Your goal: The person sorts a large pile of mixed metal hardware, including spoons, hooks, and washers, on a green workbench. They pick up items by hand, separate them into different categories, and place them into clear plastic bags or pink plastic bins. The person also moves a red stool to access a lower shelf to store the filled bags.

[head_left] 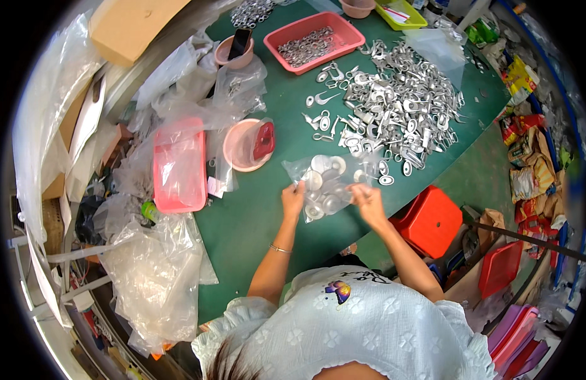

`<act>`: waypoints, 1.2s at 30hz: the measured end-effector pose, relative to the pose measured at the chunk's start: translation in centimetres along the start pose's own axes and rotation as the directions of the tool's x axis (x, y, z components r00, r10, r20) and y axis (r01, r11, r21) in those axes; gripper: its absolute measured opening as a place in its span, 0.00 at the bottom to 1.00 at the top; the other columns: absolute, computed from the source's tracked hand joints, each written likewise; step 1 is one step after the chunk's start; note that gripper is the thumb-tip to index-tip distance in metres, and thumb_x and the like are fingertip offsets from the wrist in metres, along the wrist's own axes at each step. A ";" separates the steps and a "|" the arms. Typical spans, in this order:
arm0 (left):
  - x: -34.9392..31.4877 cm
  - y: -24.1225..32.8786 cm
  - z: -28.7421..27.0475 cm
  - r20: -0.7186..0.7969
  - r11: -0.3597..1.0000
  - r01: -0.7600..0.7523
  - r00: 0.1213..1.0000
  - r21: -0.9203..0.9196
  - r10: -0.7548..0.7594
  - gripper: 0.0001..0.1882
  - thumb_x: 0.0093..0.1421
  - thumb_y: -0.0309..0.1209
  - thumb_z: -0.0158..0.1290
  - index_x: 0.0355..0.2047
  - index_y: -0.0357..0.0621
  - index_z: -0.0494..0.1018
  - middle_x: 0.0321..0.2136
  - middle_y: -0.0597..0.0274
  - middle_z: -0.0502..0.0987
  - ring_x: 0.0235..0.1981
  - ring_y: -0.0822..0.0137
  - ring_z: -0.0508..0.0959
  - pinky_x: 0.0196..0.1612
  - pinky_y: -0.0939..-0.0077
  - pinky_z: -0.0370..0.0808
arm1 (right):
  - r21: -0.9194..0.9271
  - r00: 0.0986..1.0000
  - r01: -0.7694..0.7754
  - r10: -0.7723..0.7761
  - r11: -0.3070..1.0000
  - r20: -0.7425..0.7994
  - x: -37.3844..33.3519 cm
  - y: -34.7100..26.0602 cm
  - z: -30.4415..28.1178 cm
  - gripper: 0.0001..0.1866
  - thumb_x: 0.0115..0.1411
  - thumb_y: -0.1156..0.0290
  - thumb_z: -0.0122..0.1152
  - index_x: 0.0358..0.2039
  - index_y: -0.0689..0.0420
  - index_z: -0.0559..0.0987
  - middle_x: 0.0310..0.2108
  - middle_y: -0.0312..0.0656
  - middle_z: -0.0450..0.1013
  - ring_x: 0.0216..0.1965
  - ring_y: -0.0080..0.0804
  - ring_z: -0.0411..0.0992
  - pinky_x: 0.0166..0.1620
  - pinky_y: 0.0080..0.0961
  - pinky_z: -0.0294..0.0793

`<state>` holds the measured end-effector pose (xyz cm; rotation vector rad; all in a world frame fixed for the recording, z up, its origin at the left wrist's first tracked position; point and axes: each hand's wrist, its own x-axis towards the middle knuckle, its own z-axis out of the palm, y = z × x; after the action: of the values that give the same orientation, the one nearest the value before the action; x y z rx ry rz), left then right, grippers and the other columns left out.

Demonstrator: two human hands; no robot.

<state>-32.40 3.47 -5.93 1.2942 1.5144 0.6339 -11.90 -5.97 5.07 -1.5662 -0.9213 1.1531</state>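
Observation:
Both my hands are at a clear plastic bag (pixel 334 189) that holds several round silvery metal discs (pixel 313 180). On the bag's left edge, my left hand (pixel 293 201) is closed in a pinch. My right hand (pixel 367 202) pinches the bag's right side; its fingertips are slightly blurred. The bag is over the near part of the green table (pixel 255 221). Just beyond it, a big heap of silver metal parts (pixel 400 95), some ring-shaped and some oval, spreads across the table. A few loose oval pieces (pixel 386 180) lie by the bag's right side.
A pink tray (pixel 334 45) of small metal parts stands at the back. To the left are a pink bowl (pixel 234 155) with a red object, an empty-looking pink tray (pixel 169 201) and crumpled plastic bags (pixel 157 272). A red stool (pixel 430 221) stands beyond the table's right edge.

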 end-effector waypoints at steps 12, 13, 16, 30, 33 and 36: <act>-6.5 3.8 -0.5 -0.033 0.811 0.078 0.992 -0.580 -0.119 0.21 0.64 0.42 0.40 0.30 0.34 0.72 0.26 0.60 0.75 0.29 0.64 0.75 0.34 0.68 0.74 | -0.321 0.598 0.784 -0.784 0.531 0.165 -2.5 -10.9 2.4 0.06 0.46 0.77 0.60 0.28 0.55 0.80 0.21 0.40 0.73 0.19 0.36 0.68 0.24 0.29 0.66; -6.7 3.5 -0.6 0.179 0.662 0.225 0.974 -0.715 -0.138 0.22 0.64 0.45 0.39 0.37 0.35 0.70 0.33 0.58 0.74 0.35 0.61 0.74 0.40 0.64 0.72 | -0.316 0.568 0.813 -0.785 0.489 0.246 -4.0 -12.7 1.7 0.06 0.46 0.77 0.60 0.28 0.55 0.80 0.20 0.39 0.72 0.19 0.35 0.68 0.23 0.28 0.65; -7.8 4.7 -0.4 0.701 0.202 0.679 0.711 -0.705 0.055 0.32 0.62 0.55 0.35 0.52 0.39 0.61 0.50 0.52 0.67 0.51 0.53 0.67 0.54 0.55 0.65 | -0.321 0.510 0.852 -0.796 0.414 0.326 -7.6 -15.6 -0.2 0.05 0.46 0.74 0.62 0.27 0.56 0.80 0.19 0.38 0.70 0.20 0.31 0.68 0.21 0.25 0.64; -24.5 11.2 5.7 0.980 0.361 0.928 0.026 -0.097 0.196 0.33 0.62 0.54 0.34 0.57 0.41 0.57 0.53 0.53 0.64 0.53 0.56 0.66 0.55 0.58 0.64 | -0.483 0.516 0.782 -0.844 0.394 0.147 -29.0 -20.0 -8.7 0.13 0.45 0.62 0.66 0.25 0.57 0.78 0.17 0.33 0.66 0.18 0.29 0.64 0.31 0.29 0.64; -27.5 10.8 5.6 0.985 0.396 0.916 -0.004 -0.066 0.174 0.32 0.63 0.54 0.34 0.56 0.41 0.58 0.52 0.53 0.65 0.52 0.57 0.66 0.55 0.59 0.65 | -0.528 0.534 0.735 -0.843 0.426 0.063 -33.1 -19.7 -8.2 0.14 0.44 0.58 0.65 0.23 0.56 0.79 0.17 0.31 0.66 0.19 0.29 0.64 0.32 0.29 0.63; -30.0 10.9 5.5 0.990 0.444 0.896 -0.052 -0.012 0.131 0.31 0.63 0.53 0.35 0.56 0.41 0.58 0.52 0.53 0.65 0.52 0.57 0.67 0.54 0.59 0.65 | -0.577 0.587 0.649 -0.809 0.496 -0.035 -36.7 -19.3 -8.2 0.17 0.40 0.54 0.68 0.20 0.55 0.80 0.17 0.32 0.67 0.21 0.29 0.65 0.35 0.31 0.63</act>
<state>-25.24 -22.60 11.96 0.1045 0.2163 -0.2328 -14.60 -37.06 33.59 -1.4065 -1.5657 0.0049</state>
